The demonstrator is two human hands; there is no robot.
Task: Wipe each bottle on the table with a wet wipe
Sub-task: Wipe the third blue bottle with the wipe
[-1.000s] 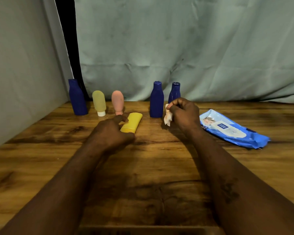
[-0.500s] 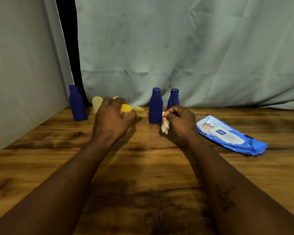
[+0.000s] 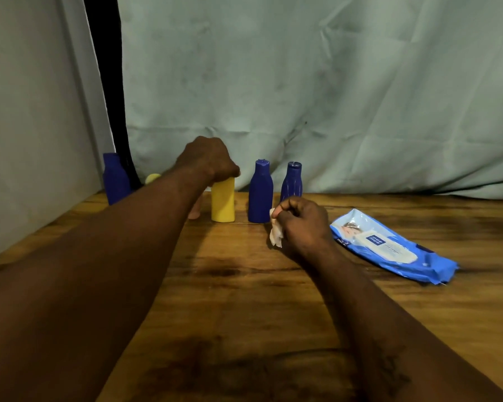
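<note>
My left hand point(image 3: 208, 161) grips the top of a yellow bottle point(image 3: 223, 203) that stands upright at the back of the wooden table point(image 3: 244, 285). Right of it stand two dark blue bottles point(image 3: 260, 192) point(image 3: 291, 181). Another dark blue bottle point(image 3: 115, 179) is at the far left, with a pale yellow bottle point(image 3: 152, 178) peeking out beside my forearm. A pink bottle point(image 3: 194, 211) is mostly hidden behind my left arm. My right hand point(image 3: 302, 224) rests on the table and holds a crumpled white wet wipe point(image 3: 276, 235), just in front of the blue bottles.
A blue pack of wet wipes point(image 3: 389, 248) lies flat on the table to the right of my right hand. A pale green curtain point(image 3: 302, 97) hangs behind the bottles, and a grey wall point(image 3: 26, 126) borders the table on the left.
My left hand lifted the yellow bottle from lying on the table, carried it back and stood it upright in the row. My right hand stayed put with the wipe.
</note>
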